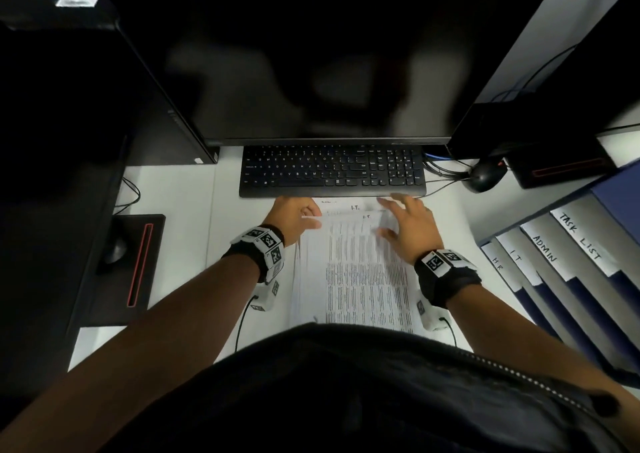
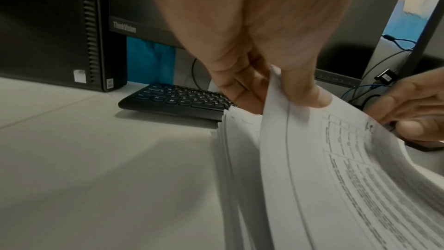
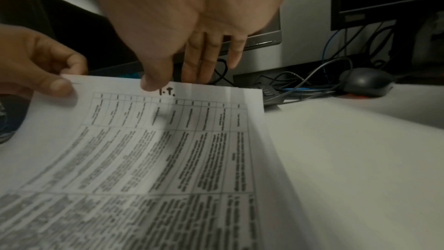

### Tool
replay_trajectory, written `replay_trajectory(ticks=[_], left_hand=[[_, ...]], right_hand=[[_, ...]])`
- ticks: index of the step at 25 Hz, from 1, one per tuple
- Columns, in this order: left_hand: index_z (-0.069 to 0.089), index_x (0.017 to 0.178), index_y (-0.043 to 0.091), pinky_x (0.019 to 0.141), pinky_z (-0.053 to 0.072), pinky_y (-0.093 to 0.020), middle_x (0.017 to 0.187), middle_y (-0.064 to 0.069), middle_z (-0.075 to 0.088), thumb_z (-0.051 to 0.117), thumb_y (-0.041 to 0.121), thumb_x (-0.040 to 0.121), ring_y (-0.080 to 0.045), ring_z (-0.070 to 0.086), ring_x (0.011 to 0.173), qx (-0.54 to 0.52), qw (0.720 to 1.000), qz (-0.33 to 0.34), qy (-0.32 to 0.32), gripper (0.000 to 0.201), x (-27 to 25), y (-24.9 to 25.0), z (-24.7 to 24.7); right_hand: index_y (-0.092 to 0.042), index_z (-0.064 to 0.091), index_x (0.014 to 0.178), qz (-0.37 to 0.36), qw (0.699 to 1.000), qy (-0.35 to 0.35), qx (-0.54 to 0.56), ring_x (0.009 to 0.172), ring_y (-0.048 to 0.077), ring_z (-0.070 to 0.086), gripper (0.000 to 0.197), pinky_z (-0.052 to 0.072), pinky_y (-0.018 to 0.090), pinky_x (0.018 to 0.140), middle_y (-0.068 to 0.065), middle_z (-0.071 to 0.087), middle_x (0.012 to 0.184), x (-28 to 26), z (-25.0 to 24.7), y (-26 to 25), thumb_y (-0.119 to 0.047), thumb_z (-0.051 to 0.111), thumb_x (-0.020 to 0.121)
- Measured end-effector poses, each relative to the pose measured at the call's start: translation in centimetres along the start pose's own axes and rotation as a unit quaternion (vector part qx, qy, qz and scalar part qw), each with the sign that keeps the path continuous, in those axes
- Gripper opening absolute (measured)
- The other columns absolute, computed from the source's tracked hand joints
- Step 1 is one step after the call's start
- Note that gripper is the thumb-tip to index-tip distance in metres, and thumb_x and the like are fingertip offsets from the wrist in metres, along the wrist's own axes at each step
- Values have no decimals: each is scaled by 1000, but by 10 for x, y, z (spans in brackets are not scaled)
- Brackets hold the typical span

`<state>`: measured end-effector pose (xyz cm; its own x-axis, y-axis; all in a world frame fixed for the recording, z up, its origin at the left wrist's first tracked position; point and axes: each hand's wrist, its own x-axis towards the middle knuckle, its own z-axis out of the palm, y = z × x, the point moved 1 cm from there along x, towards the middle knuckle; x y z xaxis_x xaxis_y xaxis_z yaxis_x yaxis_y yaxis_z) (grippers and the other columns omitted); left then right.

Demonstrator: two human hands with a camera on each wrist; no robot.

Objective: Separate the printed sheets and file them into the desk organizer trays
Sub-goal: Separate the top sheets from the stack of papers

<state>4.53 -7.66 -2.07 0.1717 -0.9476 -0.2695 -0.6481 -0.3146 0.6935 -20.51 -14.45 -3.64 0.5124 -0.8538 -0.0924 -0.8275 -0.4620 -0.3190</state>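
Risk: left hand (image 1: 298, 215) pinched top sheet (image 3: 153, 140) at its 10 o'clock corner; right hand (image 1: 408, 224) hovered spread. Sheets beneath might cling, misfiling into trays (image 1: 568, 262).

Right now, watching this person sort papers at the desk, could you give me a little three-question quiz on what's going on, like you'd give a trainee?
1. True or false: the left hand pinches the far left corner of the top sheet, lifting it off the stack.
2. Which handwritten mark tops that sheet? A) HR B) I.T. C) ADMIN
3. Fill in: the organizer trays, at the person's right, are labelled HR, IT, ADMIN and ____.

Key
1. True; thumb on top, fingers beneath.
2. B; the right hand, fingers straight, has its thumb tip at the sheet's far edge, beside the mark.
3. TASK LIST.
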Motion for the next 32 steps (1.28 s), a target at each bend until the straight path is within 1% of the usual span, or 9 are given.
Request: replay_trajectory(ticks=[4, 9, 12, 16, 21, 23, 26, 28, 32], left_hand=[[66, 81, 17, 64, 39, -11, 83, 3, 63, 79, 18, 73, -3, 55, 75, -24, 1000, -11, -1, 16, -2, -1, 5], [68, 90, 15, 73, 45, -14, 92, -1, 65, 62, -1, 83, -13, 60, 86, -78, 996, -42, 27, 19, -2, -13, 6], [67, 97, 13, 65, 44, -10, 91, -1, 63, 59, -1, 85, -13, 58, 81, -66, 995, -54, 47, 20, -2, -14, 7], [68, 106, 10, 83, 37, -17, 106, -7, 60, 50, 2, 92, -13, 54, 95, 36, 998, -33, 35, 24, -2, -16, 13], [66, 106, 7, 88, 34, -20, 113, -12, 60, 47, 9, 95, -23, 55, 106, 53, 995, -64, 53, 22, -2, -26, 16], [67, 104, 7, 86, 36, -19, 110, -9, 65, 48, 12, 96, -18, 57, 100, 31, 997, -47, 47, 21, -4, -24, 15], [68, 101, 9, 80, 39, -16, 104, -4, 68, 50, 18, 97, -12, 58, 93, -28, 999, 24, 10, 21, -6, -13, 12], [69, 99, 9, 77, 39, -11, 102, 0, 68, 50, 18, 96, -9, 58, 91, -37, 998, 56, -7, 21, -5, -7, 12], [71, 97, 12, 71, 43, -11, 98, 2, 68, 49, 14, 95, -1, 58, 80, -61, 997, 45, -30, 22, -1, -8, 15]], right_hand=[[-31, 68, 97, -48, 998, 9, 50, 100, 21, 53, 14, 36, 34, 88, -5, 63, 104, 3, 3, -7, -23, 64, 86], [-29, 65, 70, -103, 993, 27, 50, 91, 21, 55, 29, 47, 37, 79, -3, 61, 102, -4, 3, -1, -1, 70, 74], [-26, 60, 72, -157, 981, -6, 117, 82, 13, 54, 29, 50, 36, 75, -11, 59, 89, -14, 7, 3, 3, 64, 78], [-27, 52, 88, -123, 977, -56, 165, 81, 13, 55, 17, 50, 35, 73, -9, 59, 88, -16, 6, 3, -12, 61, 87], [-24, 70, 98, -138, 963, -95, 213, 87, 7, 54, 13, 47, 27, 81, -14, 57, 91, -13, 4, -4, -26, 61, 89], [-21, 73, 94, -148, 960, -75, 226, 90, 9, 53, 11, 45, 29, 85, -10, 58, 93, -12, 4, -6, -20, 66, 85], [-23, 74, 91, -171, 968, -17, 183, 112, 16, 47, 12, 36, 33, 97, -5, 58, 119, -5, 2, -8, -18, 70, 81], [-25, 74, 93, -147, 969, -33, 197, 120, 14, 46, 12, 33, 36, 104, -6, 56, 129, 1, 2, -8, -22, 69, 82], [-30, 72, 98, -83, 955, -74, 274, 100, 3, 60, 16, 46, 31, 97, -12, 69, 106, 4, 2, -7, -22, 65, 87]])
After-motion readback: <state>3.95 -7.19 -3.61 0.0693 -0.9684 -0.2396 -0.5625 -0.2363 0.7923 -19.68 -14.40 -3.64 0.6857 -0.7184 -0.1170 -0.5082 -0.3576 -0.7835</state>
